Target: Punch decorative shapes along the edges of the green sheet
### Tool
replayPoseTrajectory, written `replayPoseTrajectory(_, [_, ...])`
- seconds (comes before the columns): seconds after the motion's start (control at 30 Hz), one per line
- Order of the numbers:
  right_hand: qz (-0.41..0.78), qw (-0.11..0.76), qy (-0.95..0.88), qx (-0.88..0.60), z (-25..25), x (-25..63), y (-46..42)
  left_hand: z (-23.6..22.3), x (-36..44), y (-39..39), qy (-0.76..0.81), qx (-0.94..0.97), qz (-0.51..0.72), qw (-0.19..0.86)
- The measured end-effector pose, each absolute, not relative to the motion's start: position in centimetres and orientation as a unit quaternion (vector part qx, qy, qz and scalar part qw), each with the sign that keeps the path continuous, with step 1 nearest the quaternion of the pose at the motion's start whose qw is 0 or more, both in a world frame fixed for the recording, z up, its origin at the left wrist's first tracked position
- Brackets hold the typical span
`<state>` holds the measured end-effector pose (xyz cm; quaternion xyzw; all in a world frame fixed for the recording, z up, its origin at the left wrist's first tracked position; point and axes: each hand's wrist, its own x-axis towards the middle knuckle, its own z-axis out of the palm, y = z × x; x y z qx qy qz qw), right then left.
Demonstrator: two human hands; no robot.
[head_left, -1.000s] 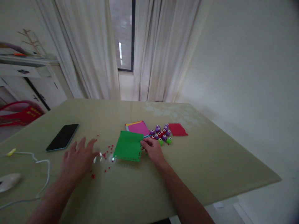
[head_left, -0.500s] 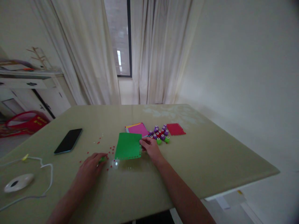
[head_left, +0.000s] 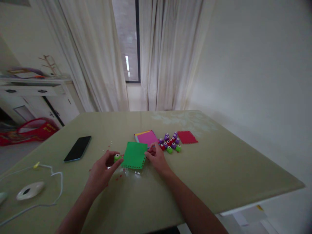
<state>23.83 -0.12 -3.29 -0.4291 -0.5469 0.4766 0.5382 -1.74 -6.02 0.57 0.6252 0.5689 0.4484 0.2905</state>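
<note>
Between the thumb and fingers of my left hand is a small green craft punch with a white top. It is right by the left edge of a green sheet of paper; whether they touch I cannot tell. My right hand pinches the sheet at its right edge, holding it a little above the table. A row of small punched holes runs along the sheet's lower and right edges. Tiny red paper bits lie scattered beneath and beside the left hand.
Several purple, red and green punches stand behind my right hand. Next to them lie a red sheet with punched edges and a stack of coloured paper. A phone, a white mouse-like device and a white cable occupy the left side.
My left hand has lifted the green punch from the table and brought it right, up to the sheet's left edge. The view has shifted slightly left.
</note>
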Motion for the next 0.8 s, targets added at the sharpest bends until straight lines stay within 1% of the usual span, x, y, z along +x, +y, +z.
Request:
replayPoseTrajectory(0.27, [0.49, 0.496, -0.579, -0.422, -3.4, 23.5, -0.4, 1.3, 2.2, -3.7, 0.48, 0.712, 0.412, 0.305])
replayPoseTrajectory(0.4, [0.527, 0.473, -0.573, -0.413, -3.3, 23.9, -0.3, 0.9, 3.4, -2.2, 0.447, 0.784, 0.363, 0.231])
replayPoseTrajectory(0.47, [0.543, 0.462, -0.573, -0.404, -3.1, 24.0, -0.2, 0.5, 3.5, -1.9, 0.439, 0.803, 0.355, 0.192])
replayPoseTrajectory(0.53, [0.552, 0.45, -0.58, -0.395, -2.7, 24.1, 0.0, 0.2, 3.4, -1.9, 0.423, 0.813, 0.359, 0.176])
replayPoseTrajectory(0.6, [0.568, 0.418, -0.596, -0.384, -2.1, 24.2, 0.3, -0.3, 3.3, -2.1, 0.406, 0.823, 0.359, 0.172])
replayPoseTrajectory(0.73, [0.612, 0.309, -0.633, -0.36, -1.5, 24.8, 1.0, -1.4, 3.5, -2.8, 0.404, 0.825, 0.358, 0.166])
replayPoseTrajectory(0.8, [0.614, 0.295, -0.639, -0.358, -1.6, 25.0, 1.0, -1.8, 3.4, -3.0, 0.403, 0.827, 0.355, 0.166])
